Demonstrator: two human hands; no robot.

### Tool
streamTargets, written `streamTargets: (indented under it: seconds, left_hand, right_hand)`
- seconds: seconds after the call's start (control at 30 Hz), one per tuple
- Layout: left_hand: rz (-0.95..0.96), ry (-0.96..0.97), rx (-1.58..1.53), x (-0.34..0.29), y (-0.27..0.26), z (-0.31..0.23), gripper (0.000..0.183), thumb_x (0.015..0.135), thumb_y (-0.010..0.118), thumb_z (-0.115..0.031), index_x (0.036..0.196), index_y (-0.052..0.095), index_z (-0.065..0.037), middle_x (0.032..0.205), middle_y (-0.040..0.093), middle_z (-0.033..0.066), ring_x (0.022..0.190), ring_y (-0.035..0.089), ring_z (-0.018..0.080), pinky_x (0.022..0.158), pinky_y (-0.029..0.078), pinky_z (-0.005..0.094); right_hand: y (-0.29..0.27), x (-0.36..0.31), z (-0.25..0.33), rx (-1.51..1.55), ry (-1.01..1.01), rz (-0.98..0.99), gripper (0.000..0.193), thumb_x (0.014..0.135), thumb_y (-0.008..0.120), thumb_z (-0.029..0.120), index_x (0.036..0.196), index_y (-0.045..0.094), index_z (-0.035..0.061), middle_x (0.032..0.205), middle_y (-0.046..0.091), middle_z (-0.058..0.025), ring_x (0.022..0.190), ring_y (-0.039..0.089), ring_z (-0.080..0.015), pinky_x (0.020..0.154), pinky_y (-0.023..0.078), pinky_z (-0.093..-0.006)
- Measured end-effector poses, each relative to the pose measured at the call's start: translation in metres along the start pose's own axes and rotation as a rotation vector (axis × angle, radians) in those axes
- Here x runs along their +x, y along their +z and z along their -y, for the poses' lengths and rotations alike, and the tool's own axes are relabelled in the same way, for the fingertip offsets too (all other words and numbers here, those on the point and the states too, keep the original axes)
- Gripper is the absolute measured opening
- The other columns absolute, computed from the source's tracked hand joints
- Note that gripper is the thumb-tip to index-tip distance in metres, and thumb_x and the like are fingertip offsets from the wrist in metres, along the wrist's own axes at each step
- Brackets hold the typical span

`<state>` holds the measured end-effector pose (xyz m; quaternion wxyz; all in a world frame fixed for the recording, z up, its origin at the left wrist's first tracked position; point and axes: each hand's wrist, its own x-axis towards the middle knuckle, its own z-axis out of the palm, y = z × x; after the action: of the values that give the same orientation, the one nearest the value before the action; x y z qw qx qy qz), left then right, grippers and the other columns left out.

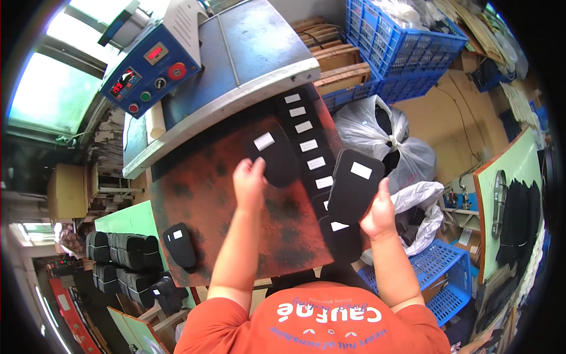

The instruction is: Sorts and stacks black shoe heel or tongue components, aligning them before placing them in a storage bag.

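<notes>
My left hand (250, 179) pinches the near edge of a black insole-shaped pad (282, 162) with a white label on its far end. The pad is over the reddish-brown worktop (230, 230). In my right hand (380, 217) is a thicker black insole-shaped pad, perhaps a stack (357, 189), gripped along its right edge with the thumb on top. It partly covers a row of labelled black pads (308, 146) along the worktop's right side. Another labelled black pad (180, 246) lies alone near the left edge.
A heat-press machine with a blue control box (152, 71) stands over the far side, its thick plate (221, 94) above the worktop. To the right are clear bags (407, 153) and blue crates (401, 35). Bundled black pads (127, 251) sit at left on a green board.
</notes>
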<state>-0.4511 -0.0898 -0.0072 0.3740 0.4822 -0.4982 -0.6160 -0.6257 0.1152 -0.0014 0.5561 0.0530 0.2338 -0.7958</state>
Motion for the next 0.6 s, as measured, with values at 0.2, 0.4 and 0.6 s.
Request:
streamTargets:
  seconds: [0.2,0.4,0.6]
  left_hand:
    - [-0.085,0.029,0.344,0.129,-0.056,-0.001,0.023,0.083,0.063,-0.016,0.092,0.061,0.005,0.060,0.053,0.0030,0.049,0.045,0.0097,0.046,0.035,0.0262]
    - [0.397,-0.074,0.221,0.022,-0.015,-0.043,0.026,0.082,0.064,-0.011,0.103,0.056,0.003,0.082,0.063,0.0075,0.067,0.058,0.0098,0.060,0.046,0.0230]
    - [0.068,0.117,0.243,0.092,-0.052,-0.021,0.027,0.081,0.062,-0.006,0.106,0.057,0.005,0.075,0.061,0.0026,0.061,0.056,0.0104,0.054,0.045,0.0234]
  right_hand:
    - [0.032,0.027,-0.041,0.014,0.095,0.006,0.050,0.098,0.027,0.038,0.133,0.037,0.0035,0.129,0.048,-0.0136,0.117,0.048,-0.0306,0.101,0.036,-0.0452]
    - [0.044,0.066,-0.077,-0.164,0.006,-0.046,0.031,0.097,0.039,0.020,0.122,0.047,0.0037,0.119,0.054,-0.0096,0.111,0.053,-0.0226,0.096,0.042,-0.0372]
    - [0.066,0.074,-0.073,-0.260,-0.077,-0.054,0.029,0.097,0.041,0.019,0.118,0.050,0.0021,0.113,0.058,-0.0112,0.102,0.059,-0.0218,0.089,0.048,-0.0354]
